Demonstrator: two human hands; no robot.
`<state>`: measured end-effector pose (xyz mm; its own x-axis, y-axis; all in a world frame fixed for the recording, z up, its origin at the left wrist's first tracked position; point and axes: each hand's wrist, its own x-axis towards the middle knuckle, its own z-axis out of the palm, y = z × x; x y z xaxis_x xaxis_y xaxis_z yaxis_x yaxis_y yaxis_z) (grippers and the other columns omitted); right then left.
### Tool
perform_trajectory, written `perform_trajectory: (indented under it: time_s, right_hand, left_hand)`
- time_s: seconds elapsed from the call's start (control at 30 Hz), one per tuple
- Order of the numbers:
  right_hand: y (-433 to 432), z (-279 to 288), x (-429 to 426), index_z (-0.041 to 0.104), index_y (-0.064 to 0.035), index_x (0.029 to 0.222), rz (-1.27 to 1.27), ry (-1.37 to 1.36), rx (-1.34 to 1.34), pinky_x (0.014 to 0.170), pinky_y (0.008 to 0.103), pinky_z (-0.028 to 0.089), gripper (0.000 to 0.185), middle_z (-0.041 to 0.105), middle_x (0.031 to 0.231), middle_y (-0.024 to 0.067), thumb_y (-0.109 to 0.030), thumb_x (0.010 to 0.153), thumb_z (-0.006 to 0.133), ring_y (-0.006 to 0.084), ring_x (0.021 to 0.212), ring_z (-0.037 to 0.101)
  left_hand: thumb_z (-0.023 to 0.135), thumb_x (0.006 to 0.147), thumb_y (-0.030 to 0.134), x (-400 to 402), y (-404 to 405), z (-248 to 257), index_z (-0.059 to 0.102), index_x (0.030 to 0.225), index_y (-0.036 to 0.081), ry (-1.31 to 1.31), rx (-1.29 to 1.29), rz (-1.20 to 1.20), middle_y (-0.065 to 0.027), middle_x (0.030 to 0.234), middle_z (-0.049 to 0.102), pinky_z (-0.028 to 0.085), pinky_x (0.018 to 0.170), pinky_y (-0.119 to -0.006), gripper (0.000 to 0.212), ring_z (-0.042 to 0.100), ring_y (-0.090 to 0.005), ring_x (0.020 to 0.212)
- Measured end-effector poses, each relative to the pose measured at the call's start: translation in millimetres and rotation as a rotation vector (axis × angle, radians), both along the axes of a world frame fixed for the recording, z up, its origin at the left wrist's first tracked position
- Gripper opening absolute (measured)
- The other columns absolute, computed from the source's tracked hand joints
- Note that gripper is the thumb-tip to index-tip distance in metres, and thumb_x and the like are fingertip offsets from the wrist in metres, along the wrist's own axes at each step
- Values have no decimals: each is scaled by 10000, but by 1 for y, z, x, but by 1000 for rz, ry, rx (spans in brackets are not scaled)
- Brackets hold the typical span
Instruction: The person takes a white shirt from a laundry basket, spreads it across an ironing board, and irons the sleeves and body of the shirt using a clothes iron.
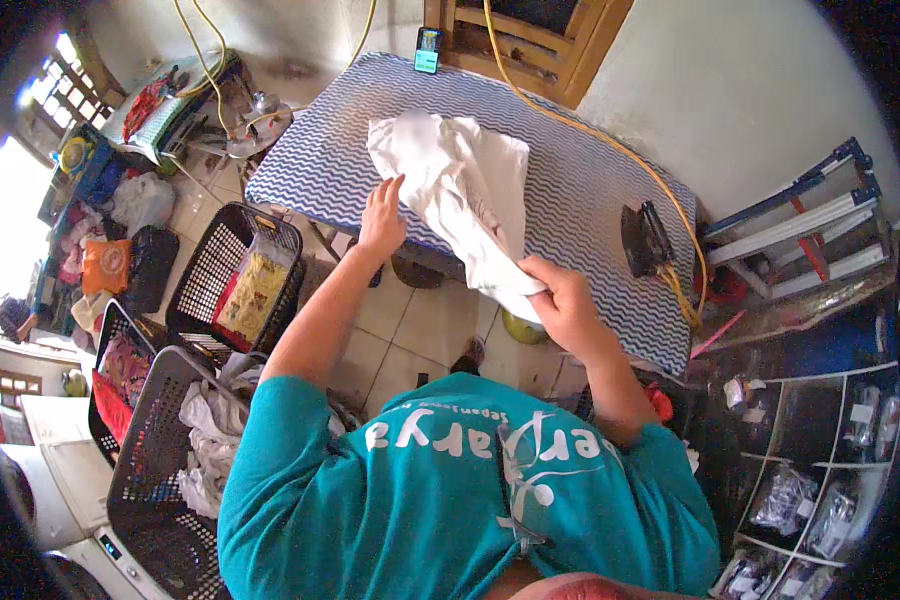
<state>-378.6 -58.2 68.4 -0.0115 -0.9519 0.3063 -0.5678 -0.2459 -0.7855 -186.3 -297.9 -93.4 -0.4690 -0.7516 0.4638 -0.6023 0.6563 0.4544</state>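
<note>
A white cloth garment (450,172) lies rumpled on a table covered with blue-and-white zigzag cloth (585,202). My right hand (566,304) grips its near end, pulled out past the table's front edge. My left hand (384,217), fingers apart, is at the garment's left side by the front edge; whether the fingertips touch the fabric I cannot tell. At the table's right part stands a dark clothes iron (645,238) with a yellowish cord.
A yellow hose or cable (600,135) runs across the table's far right. A phone (427,51) leans at the back edge. Black baskets of clothes (195,255) stand at left, a folded ladder (802,225) at right. Shelves with wrapped items (787,495) are at lower right.
</note>
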Motion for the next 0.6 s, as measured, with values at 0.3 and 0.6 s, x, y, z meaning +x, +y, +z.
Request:
perform_trajectory:
  time_s: [0.3, 0.6]
  right_hand:
    - [99, 58, 2, 567, 20, 913, -212, -166, 26, 603, 215, 418, 135, 571, 764, 24, 11, 779, 559, 65, 703, 520]
    - [160, 124, -72, 576, 12, 852, -571, 165, 178, 670, 218, 420, 142, 576, 772, 4, -96, 770, 620, 73, 724, 521]
  left_hand:
    - [543, 710, 133, -20, 19, -9, 527, 1081, 118, -522, 175, -243, -167, 1052, 574, 341, 927, -442, 371, 478, -296, 1108]
    - [634, 714, 146, 51, 3, 155, 563, 998, 35, -94, 384, -478, -68, 934, 603, 421, 816, -289, 314, 544, -149, 931]
